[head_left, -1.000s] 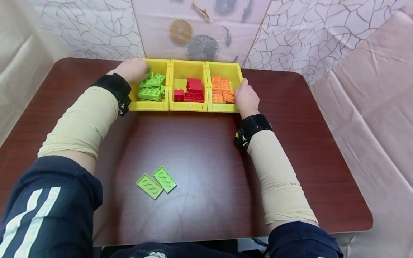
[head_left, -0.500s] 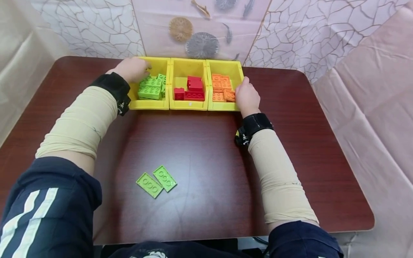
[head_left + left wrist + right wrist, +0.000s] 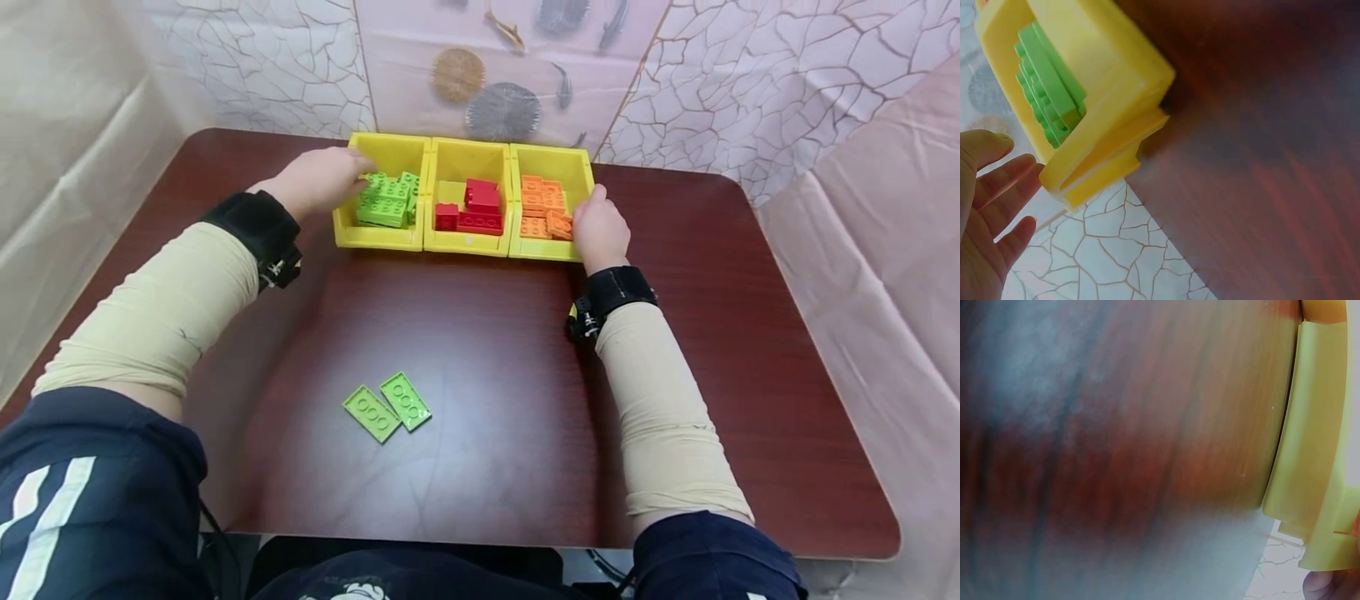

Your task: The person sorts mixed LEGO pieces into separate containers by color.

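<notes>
My left hand [image 3: 318,179] is at the left side of the left yellow bin [image 3: 378,238], which holds green toy building bricks [image 3: 385,202]. In the left wrist view its fingers [image 3: 1007,194] are spread and extended by the bin's corner, with nothing between them and the thumb. On the far side, my right hand [image 3: 602,229] grips the outer wall of the right yellow bin [image 3: 546,249], which has orange bricks [image 3: 543,195] inside. The right wrist view shows only a fingertip [image 3: 1318,582] by that bin's edge; the remaining fingers are mostly hidden.
Between the two bins stands a middle yellow bin [image 3: 467,242] with red bricks [image 3: 481,222]. Two flat green bricks [image 3: 372,413] lie with their undersides up on the brown table [image 3: 487,350]. A patterned cloth [image 3: 510,58] hangs behind the table.
A second ago my left hand was inside the left bin at a green brick. It has let go and drawn back leftward over the wall. My right hand stays at its bin; the view shifted slightly.
</notes>
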`<state>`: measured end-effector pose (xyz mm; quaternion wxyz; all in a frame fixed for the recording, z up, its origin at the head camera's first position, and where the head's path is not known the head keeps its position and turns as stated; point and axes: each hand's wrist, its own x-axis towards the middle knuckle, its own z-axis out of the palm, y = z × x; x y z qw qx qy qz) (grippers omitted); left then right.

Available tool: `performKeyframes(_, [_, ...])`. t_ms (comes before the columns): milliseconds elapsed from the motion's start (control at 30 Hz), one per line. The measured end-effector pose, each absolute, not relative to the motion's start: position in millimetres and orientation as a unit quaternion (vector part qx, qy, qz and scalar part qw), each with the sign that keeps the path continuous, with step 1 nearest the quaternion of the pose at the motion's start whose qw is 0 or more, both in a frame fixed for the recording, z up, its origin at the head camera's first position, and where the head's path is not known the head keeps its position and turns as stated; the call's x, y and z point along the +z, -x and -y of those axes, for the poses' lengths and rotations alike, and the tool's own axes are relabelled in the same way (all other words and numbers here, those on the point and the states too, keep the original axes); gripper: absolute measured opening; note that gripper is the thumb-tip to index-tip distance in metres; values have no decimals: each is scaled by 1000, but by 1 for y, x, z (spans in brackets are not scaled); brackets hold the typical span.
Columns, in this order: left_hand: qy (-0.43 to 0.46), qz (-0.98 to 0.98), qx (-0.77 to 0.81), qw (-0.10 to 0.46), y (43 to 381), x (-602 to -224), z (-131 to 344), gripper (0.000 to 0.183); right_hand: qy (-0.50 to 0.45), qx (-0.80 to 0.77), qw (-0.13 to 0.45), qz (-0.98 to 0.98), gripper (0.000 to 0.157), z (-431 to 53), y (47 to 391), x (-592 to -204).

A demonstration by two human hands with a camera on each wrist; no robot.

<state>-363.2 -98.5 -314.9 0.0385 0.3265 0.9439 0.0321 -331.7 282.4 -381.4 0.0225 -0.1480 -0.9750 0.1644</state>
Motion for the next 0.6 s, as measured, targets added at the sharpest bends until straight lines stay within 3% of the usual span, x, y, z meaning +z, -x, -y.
performKeyframes(233, [-352, -935, 46, -22, 323, -324, 122, 22, 138, 167, 22, 976, 45, -282, 331, -383])
performKeyframes(600, [-455, -887, 60, -44, 253, -334, 120, 26, 126, 170, 34, 977, 45, -281, 329, -380])
